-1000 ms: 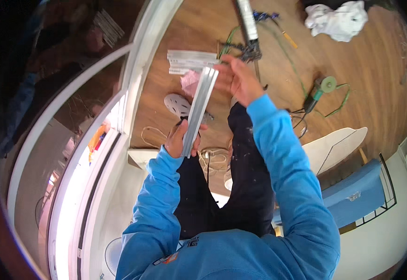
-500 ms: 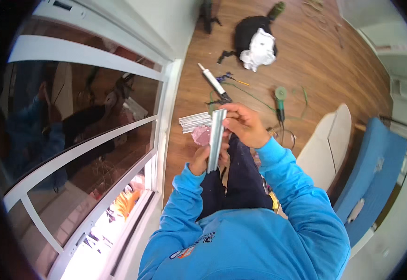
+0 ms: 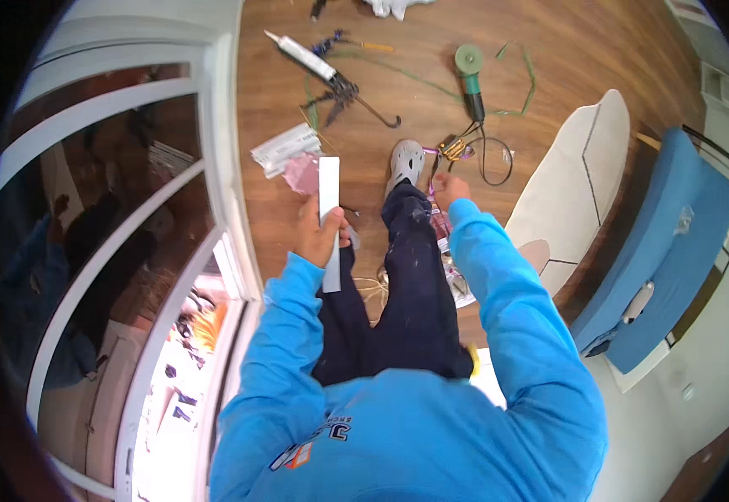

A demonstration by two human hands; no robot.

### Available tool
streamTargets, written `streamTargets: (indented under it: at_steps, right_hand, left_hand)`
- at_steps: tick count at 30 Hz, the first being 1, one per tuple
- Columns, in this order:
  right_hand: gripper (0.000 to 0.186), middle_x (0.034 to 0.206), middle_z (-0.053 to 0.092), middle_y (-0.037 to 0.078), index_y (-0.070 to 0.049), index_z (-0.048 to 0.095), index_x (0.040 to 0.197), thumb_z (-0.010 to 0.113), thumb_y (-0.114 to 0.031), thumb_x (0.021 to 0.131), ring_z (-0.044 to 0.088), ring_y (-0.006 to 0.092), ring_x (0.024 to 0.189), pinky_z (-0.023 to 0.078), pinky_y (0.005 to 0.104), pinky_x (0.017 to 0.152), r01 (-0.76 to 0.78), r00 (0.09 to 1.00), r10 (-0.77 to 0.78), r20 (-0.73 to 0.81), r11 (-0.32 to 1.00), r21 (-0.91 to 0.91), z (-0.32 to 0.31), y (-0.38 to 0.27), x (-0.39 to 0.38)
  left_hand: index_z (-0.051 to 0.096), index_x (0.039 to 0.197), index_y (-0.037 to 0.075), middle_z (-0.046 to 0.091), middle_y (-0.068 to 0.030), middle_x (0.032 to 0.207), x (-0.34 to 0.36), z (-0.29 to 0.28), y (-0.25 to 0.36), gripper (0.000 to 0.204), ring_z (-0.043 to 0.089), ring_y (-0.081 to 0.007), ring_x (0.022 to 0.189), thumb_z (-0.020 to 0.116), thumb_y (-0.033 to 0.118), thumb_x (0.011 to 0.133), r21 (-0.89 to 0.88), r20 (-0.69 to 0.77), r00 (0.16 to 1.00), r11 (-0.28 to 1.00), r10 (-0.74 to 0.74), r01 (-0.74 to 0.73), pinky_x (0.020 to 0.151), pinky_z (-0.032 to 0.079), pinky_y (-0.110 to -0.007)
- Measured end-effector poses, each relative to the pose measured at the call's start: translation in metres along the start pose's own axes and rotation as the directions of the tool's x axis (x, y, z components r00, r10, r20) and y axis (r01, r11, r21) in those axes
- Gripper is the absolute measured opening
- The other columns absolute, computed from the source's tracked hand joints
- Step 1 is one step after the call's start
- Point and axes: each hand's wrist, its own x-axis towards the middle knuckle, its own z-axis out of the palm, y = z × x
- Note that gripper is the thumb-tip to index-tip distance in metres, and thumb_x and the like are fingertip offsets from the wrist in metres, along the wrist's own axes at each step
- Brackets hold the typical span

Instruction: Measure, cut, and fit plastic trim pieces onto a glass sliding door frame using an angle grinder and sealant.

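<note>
My left hand is wrapped around a long white metal profile, held upright over my left leg with its flat face toward me. My right hand is lowered beside my right knee, fingers curled down next to a thin purple-pink item. Whatever lies between those fingers is too small to make out. Beyond my left hand, a crumpled pink sheet and more white profiles rest on the wooden floor.
A caulking gun with a white tube and a green angle grinder with a cord lie farther off. White panels and a blue padded piece are at the right. A white-framed glass door stands at the left.
My right hand has let go of the profile and moved down and right beside my knee. My left hand keeps the profile, now turned with its flat white face showing. The view has shifted.
</note>
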Motion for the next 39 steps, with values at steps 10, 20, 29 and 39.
streamTargets:
  at_steps: [10, 20, 29, 39]
  right_hand:
    - [0.044, 0.126, 0.045, 0.006, -0.019, 0.045, 0.123, 0.054, -0.014, 0.08, 0.038, 0.0295, 0.121, 0.037, 0.0459, 0.096, 0.36, 0.812, -0.582, -0.04, 0.553, -0.751, 0.082, 0.148, 0.245]
    - [0.052, 0.111, 0.058, 0.012, 0.002, 0.05, 0.12, 0.057, -0.028, 0.078, 0.056, 0.0238, 0.103, 0.044, 0.0363, 0.089, -0.218, 0.941, -0.216, 0.259, 0.198, 0.956, 0.033, 0.103, 0.152]
    - [0.055, 0.123, 0.049, 0.009, -0.004, 0.037, 0.133, 0.048, -0.034, 0.088, 0.048, 0.0159, 0.111, 0.037, 0.0294, 0.096, -0.282, 0.815, -0.543, 0.205, -0.063, 0.957, -0.081, -0.069, -0.076]
    - [0.053, 0.122, 0.049, 0.009, 0.001, 0.036, 0.135, 0.05, -0.023, 0.09, 0.046, 0.0141, 0.11, 0.036, 0.0251, 0.094, 0.086, 0.879, -0.474, -0.045, 0.065, 0.994, -0.141, -0.148, -0.296]
  left_hand:
    - [0.048, 0.109, 0.007, 0.051, -0.0027, 0.073, 0.206, 0.088, -0.129, 0.036, 0.05, -0.0084, 0.058, 0.039, 0.039, 0.096, -0.158, -0.004, 0.951, 0.939, -0.309, 0.305, 0.053, 0.047, -0.024]
    - [0.049, 0.12, 0.004, 0.054, -0.0022, 0.079, 0.206, 0.126, -0.108, 0.036, 0.051, -0.0084, 0.063, 0.059, 0.018, 0.087, 0.171, -0.009, 1.0, 0.985, -0.006, 0.008, 0.057, 0.045, -0.023]
    - [0.043, 0.125, 0.004, 0.059, -0.0216, 0.1, 0.091, 0.084, -0.007, 0.05, 0.057, -0.0402, 0.092, 0.052, -0.002, 0.076, 0.571, 0.185, 0.847, 0.647, 0.498, -0.505, 0.079, 0.045, -0.042]
    - [0.049, 0.116, 0.003, 0.061, -0.0177, 0.092, -0.082, 0.043, 0.121, 0.04, 0.062, -0.0304, 0.086, 0.049, -0.008, 0.077, 0.503, 0.225, 0.608, 0.443, 0.762, -0.742, 0.075, 0.048, -0.037]
